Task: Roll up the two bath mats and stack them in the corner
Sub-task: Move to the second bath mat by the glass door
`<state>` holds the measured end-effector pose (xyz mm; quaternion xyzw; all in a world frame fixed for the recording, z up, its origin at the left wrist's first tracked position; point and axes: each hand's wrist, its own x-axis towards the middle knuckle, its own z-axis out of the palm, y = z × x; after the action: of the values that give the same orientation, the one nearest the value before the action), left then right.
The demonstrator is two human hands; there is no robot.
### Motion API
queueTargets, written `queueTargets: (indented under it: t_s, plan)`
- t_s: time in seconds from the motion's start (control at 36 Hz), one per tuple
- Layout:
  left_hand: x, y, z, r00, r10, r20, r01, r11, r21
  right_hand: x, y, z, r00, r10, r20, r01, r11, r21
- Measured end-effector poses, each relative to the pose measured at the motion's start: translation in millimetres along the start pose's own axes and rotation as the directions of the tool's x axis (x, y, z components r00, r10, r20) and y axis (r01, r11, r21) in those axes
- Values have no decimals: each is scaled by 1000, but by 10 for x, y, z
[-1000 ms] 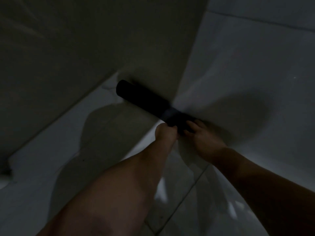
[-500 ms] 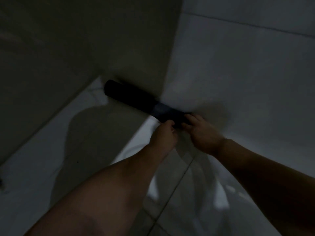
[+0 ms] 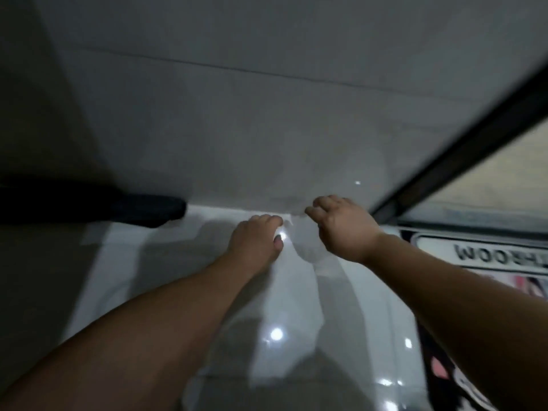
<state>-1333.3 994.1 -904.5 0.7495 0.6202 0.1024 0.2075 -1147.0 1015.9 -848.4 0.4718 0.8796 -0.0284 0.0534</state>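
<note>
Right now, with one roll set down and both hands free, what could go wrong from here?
The dark rolled mat lies loose along the wall; unbound, it may unroll or drift from the corner. The printed mat lies flat at the right on glossy floor tiles, so it could slide while being rolled. Left hand and right hand are both empty, and the dim light hampers alignment.

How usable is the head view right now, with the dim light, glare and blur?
Head view: dim overall; the rolled dark mat reads as a near-black shape by the wall. Bright spots of glare sit on the glossy floor tiles. Motion blur smears the printed mat at right. Both hands, left hand and right hand, stay readable.
</note>
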Motion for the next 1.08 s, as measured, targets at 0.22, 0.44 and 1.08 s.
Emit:
queueTargets:
  t_s: [0.22,0.44,1.08]
  plan:
    - [82,1130,28,954,284,99,-288,957,38,-1045,947,-314,993,114,-21,-116,980,-163]
    - [60,2326,-2,863,431,263,-482,857,181,-1796,1655,-439,989,147,-23,-149,976,-161]
    - [655,5104,833,805,494,329,-586,748,310,-3701,3972,-4,806,592,7,-578,784,225]
